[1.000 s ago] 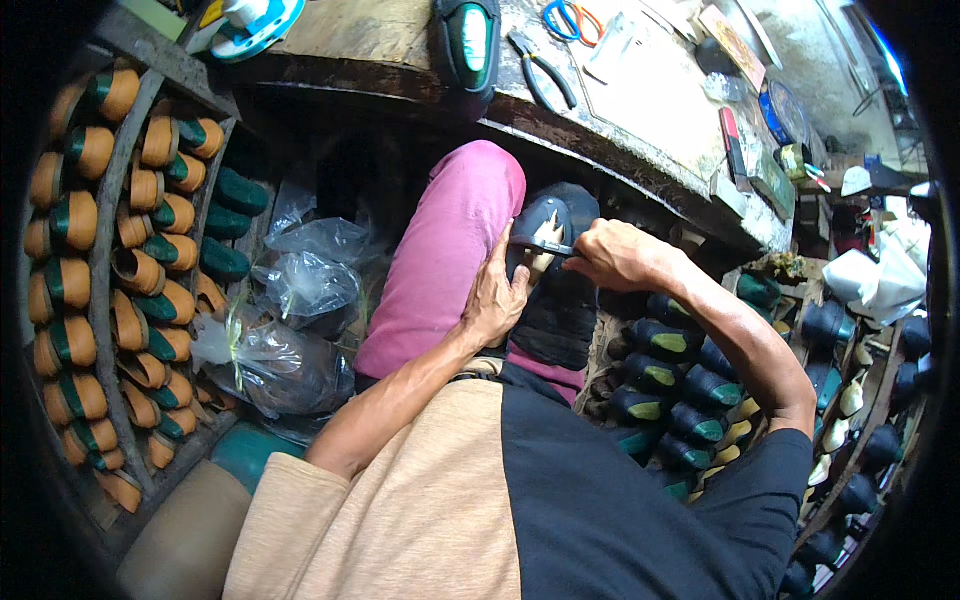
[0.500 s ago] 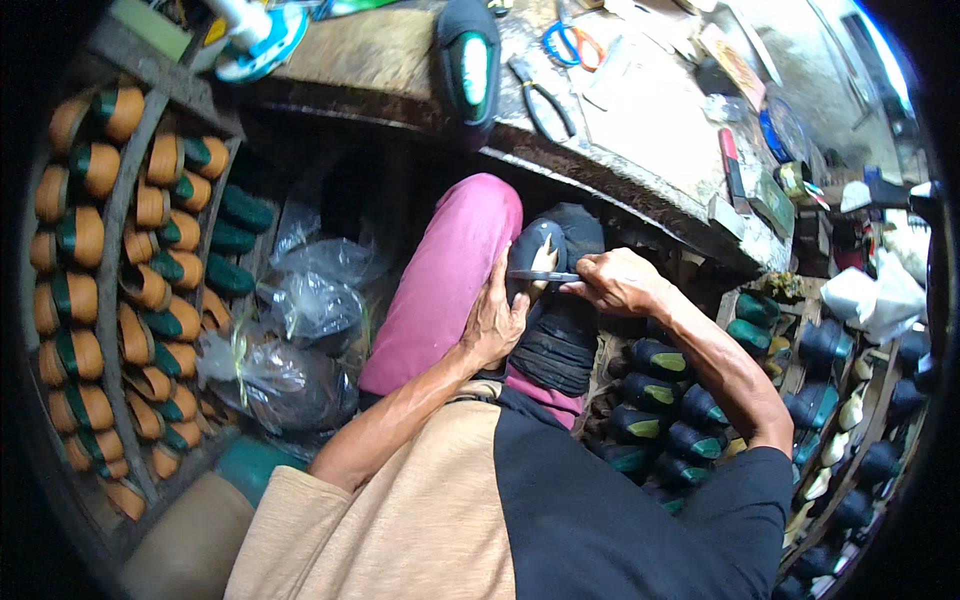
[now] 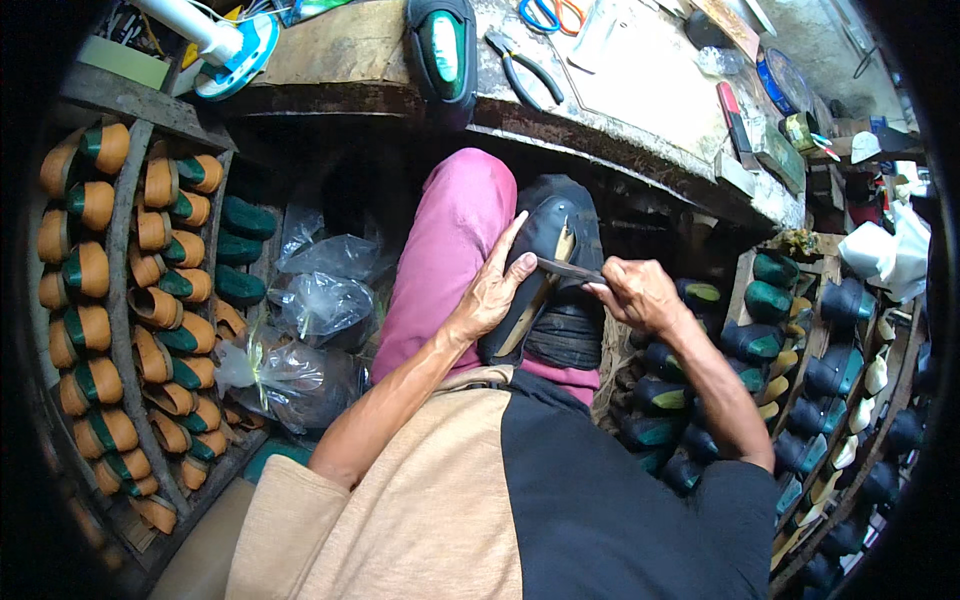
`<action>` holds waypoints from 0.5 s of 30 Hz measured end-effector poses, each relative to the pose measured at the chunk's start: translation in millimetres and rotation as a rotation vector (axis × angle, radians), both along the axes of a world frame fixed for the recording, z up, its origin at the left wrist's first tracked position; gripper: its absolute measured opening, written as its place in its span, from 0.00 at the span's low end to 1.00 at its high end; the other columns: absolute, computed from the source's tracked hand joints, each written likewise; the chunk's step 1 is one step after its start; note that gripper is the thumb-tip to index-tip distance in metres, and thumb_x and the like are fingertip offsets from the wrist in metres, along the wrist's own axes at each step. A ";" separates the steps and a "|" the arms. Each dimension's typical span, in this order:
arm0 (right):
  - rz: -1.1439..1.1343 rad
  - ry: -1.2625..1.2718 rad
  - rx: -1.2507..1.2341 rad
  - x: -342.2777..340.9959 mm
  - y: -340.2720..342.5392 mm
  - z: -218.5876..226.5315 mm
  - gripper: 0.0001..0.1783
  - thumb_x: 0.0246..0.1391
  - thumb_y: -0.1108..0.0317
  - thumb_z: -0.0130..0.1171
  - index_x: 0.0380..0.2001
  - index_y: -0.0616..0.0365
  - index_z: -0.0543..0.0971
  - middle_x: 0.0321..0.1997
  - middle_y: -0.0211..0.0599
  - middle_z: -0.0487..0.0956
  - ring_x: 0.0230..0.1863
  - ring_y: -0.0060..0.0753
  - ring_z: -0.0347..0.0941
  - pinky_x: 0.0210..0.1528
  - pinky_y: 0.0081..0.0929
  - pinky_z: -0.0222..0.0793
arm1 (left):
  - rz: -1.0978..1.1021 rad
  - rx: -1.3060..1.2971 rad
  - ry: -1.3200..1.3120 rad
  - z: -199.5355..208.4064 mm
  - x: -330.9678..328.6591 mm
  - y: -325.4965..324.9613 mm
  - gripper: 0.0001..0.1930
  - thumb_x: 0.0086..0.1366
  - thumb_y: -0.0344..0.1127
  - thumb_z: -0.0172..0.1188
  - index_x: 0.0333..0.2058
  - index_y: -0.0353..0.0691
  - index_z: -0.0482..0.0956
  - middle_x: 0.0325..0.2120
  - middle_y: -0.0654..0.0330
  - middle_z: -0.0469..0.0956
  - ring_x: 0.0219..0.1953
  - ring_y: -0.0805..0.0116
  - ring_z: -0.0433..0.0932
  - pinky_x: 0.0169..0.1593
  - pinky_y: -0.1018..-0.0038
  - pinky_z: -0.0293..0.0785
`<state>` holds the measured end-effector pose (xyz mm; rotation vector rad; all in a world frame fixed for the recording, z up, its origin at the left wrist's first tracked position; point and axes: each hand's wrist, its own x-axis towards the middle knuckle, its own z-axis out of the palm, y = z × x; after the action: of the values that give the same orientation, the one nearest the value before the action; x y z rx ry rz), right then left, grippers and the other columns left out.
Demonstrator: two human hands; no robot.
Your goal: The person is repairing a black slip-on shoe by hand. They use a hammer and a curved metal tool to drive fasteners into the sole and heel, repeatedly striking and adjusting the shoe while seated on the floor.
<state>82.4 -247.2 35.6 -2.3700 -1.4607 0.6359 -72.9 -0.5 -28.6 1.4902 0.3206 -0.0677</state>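
On my lap lies a dark shoe upper [image 3: 540,232] turned sole side up, with a pale strip along its middle. My left hand [image 3: 487,300] rests along its left side, fingers stretched and thumb apart, touching it without wrapping round it. Closed round the handle end of a thin, flat knife-like tool [image 3: 572,271] is my right hand [image 3: 640,294]. The grey blade points left across the shoe, its tip close to my left thumb. My fingers hide the handle. Dark cloth [image 3: 565,335] covers my right thigh beneath the shoe.
Ahead, the workbench [image 3: 640,110] holds another dark shoe [image 3: 442,55], pliers [image 3: 525,70], scissors [image 3: 552,14] and a red-handled tool [image 3: 733,120]. Racks of orange shoes [image 3: 88,270] stand at left, racks of dark shoes [image 3: 770,300] at right. Plastic bags [image 3: 320,305] lie beside my left leg.
My left hand has shifted from gripping around the shoe to lying along its side with fingers extended. The blade has tilted, and more of the shoe's underside shows.
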 end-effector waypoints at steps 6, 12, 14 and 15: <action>-0.260 -0.033 0.143 -58.3 -14.3 -6.5 0.17 0.74 0.65 0.69 0.35 0.64 0.74 0.31 0.54 0.76 0.29 0.67 0.79 0.33 0.56 0.74 | 0.048 -0.031 -0.009 -2.6 2.7 -8.5 0.41 0.85 0.60 0.60 0.83 0.40 0.63 0.79 0.40 0.70 0.83 0.46 0.65 0.85 0.56 0.57; -0.240 0.138 0.012 -38.3 -1.5 35.5 0.25 0.77 0.60 0.68 0.31 0.71 0.77 0.28 0.64 0.76 0.32 0.73 0.79 0.34 0.58 0.71 | 0.048 -0.050 0.007 3.5 -3.6 -15.3 0.39 0.85 0.59 0.60 0.83 0.41 0.64 0.78 0.39 0.71 0.82 0.43 0.67 0.84 0.56 0.59; -0.237 0.260 -0.035 -18.9 8.8 52.1 0.26 0.78 0.59 0.67 0.28 0.71 0.77 0.26 0.64 0.75 0.31 0.72 0.78 0.34 0.58 0.71 | 0.031 -0.096 0.026 7.2 -4.6 -18.1 0.39 0.86 0.58 0.60 0.83 0.41 0.64 0.78 0.38 0.70 0.82 0.42 0.67 0.84 0.56 0.59; -0.236 0.312 -0.095 -9.5 13.7 58.7 0.27 0.78 0.59 0.67 0.27 0.70 0.77 0.26 0.64 0.74 0.30 0.72 0.78 0.34 0.58 0.70 | 0.039 -0.088 0.009 9.3 -4.6 -19.5 0.39 0.86 0.58 0.60 0.83 0.41 0.64 0.78 0.38 0.70 0.82 0.42 0.66 0.84 0.56 0.59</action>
<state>72.9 -233.5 94.3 -2.3320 -1.0241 0.9770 -77.5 -19.9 -19.2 1.3961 0.3498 -0.0567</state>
